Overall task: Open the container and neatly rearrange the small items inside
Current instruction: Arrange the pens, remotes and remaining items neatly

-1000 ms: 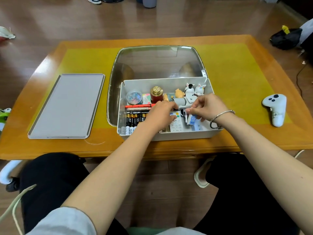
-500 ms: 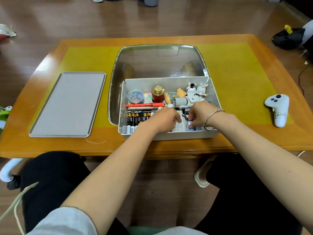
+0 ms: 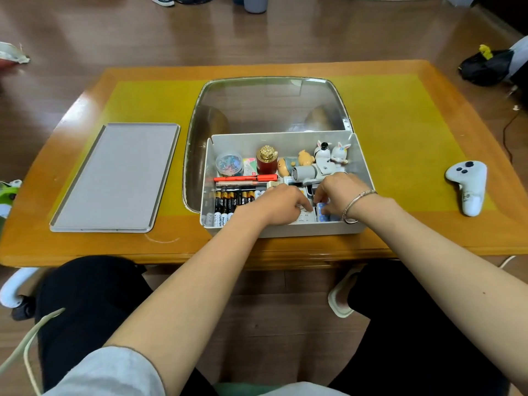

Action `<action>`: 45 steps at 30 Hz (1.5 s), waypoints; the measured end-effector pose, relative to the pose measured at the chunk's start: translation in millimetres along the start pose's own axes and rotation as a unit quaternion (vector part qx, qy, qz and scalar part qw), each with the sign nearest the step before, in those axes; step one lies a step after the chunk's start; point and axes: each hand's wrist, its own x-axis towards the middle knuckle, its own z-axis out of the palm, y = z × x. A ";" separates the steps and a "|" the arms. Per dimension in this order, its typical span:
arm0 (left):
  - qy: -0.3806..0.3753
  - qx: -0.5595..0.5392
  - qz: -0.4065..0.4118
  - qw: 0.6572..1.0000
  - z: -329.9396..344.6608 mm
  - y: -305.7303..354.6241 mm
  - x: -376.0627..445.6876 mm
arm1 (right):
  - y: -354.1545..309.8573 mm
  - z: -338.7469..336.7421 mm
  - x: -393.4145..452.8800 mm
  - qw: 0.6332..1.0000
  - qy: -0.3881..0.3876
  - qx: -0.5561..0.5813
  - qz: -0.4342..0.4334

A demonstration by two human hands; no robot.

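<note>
The white container [image 3: 285,230] stands open at the table's front edge, its clear lid [image 3: 271,104] tilted back behind it. Inside lie a row of batteries [image 3: 228,201], a red pen [image 3: 243,178], a jar of pins [image 3: 228,164], a red bottle with a gold cap [image 3: 267,162], small figurines [image 3: 331,152] and a grey gadget [image 3: 305,172]. My right hand [image 3: 340,192] pinches a small blue box [image 3: 323,210] low in the front right corner. My left hand [image 3: 281,204] rests its fingertips on a flat white item [image 3: 305,217] beside it.
A flat grey tray [image 3: 117,175] lies on the table to the left of the container. A white game controller [image 3: 467,187] lies at the right. A black bag [image 3: 485,65] sits on the floor at the far right.
My right hand has come down and toward me with the blue box, from above the container's middle into the front right corner. My left hand has shifted slightly toward it.
</note>
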 end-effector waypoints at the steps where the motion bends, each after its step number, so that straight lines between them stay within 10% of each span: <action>1: 0.002 -0.002 -0.002 1.000 0.4 0.2 0.2 | 1.1 -0.4 -0.4 1.000 0.001 0.002 -0.002; 10: 0.030 -0.027 -0.016 0.999 4.2 -1.0 1.1 | 24.0 -5.4 -1.2 0.989 0.052 0.135 0.020; 20: 0.250 -0.042 -0.072 0.965 6.4 -4.1 8.5 | 34.3 -4.9 10.8 0.989 0.026 -0.118 0.080; 27: 0.246 0.068 -0.063 0.965 1.8 -3.3 29.2 | 40.5 -3.6 21.1 0.987 -0.007 -0.153 0.055; 45: 0.252 -0.041 -0.050 0.966 -4.8 -8.4 12.8 | 47.6 3.9 0.4 0.947 0.236 0.215 0.045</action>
